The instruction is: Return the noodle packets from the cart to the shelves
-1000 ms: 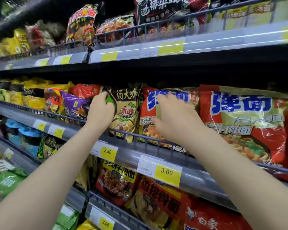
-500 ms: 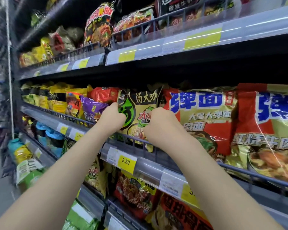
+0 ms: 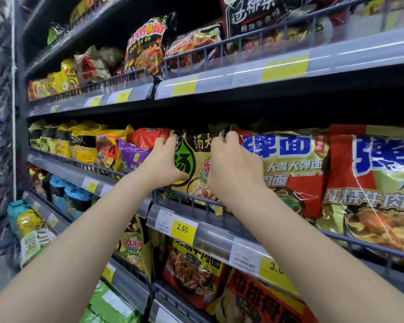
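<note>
Supermarket aisle, middle shelf (image 3: 219, 231) behind its wire rail — olive-gold noodle packet (image 3: 196, 164) standing between red packs, left hand (image 3: 163, 164) and right hand (image 3: 231, 169) each pinching a top corner; likely light, soft, crinkly and slippery — best held by its edges.

Between the fingers of both hands, a noodle packet (image 3: 197, 164) is showing tan-gold with a black top band and a green drop-shaped emblem. Just left of the fingers, a purple packet (image 3: 132, 155) is sitting under a red-orange one (image 3: 149, 137). Right of the fingers, a large packet (image 3: 294, 164) is showing olive-gold and red with blue characters. Below, a price tag (image 3: 183, 229) is showing yellow.
</note>
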`<state>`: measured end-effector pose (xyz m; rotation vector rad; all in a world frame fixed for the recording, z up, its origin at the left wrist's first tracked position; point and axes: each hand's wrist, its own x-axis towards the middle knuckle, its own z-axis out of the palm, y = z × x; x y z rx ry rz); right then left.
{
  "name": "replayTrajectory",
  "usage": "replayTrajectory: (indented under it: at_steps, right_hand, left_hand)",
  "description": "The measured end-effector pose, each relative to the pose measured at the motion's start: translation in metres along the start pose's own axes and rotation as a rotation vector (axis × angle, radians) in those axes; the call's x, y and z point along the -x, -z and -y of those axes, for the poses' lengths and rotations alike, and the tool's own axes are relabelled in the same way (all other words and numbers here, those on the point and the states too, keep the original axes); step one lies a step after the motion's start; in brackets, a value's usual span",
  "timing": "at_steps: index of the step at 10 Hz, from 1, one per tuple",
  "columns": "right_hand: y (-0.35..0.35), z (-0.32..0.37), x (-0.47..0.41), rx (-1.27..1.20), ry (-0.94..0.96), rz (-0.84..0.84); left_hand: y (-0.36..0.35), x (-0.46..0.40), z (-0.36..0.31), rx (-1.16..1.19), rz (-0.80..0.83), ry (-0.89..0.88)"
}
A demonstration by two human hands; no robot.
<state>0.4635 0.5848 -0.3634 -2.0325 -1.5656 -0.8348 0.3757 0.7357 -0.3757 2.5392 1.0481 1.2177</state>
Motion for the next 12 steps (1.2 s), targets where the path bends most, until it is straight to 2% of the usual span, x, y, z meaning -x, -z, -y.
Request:
replayTrajectory:
  at_steps: [1,2,3,6,8,10,12]
  right_hand:
    - [-0.010,-0.001,-0.012,0.213,0.115,-0.057]
    - [-0.025,-0.009,-0.023,0.330,0.107,0.057]
    - [-0.033,-0.017,-0.028,0.336,0.082,0.117]
    - [-0.031,-0.021,-0.033,0.400,0.061,0.172]
    - [-0.029,-0.021,-0.021,0.463,0.139,0.116]
    - [-0.014,-0.006,-0.007,0.150,0.241,0.107]
    - [-0.019,0.019,0.007,0.023,0.342,0.019]
  left_hand:
    - [0.002,-0.001,-0.003,-0.066,0.104,-0.090]
    - [0.000,-0.002,-0.002,-0.116,0.177,-0.069]
    - [-0.004,-0.001,0.000,-0.110,0.212,-0.057]
    - [-0.018,-0.001,-0.012,-0.250,0.237,-0.006]
    - [-0.007,0.008,-0.012,-0.214,0.174,-0.027]
    - [0.019,0.034,-0.011,-0.438,-0.053,-0.190]
    - [0.034,0.065,0.016,-0.586,-0.109,-0.293]
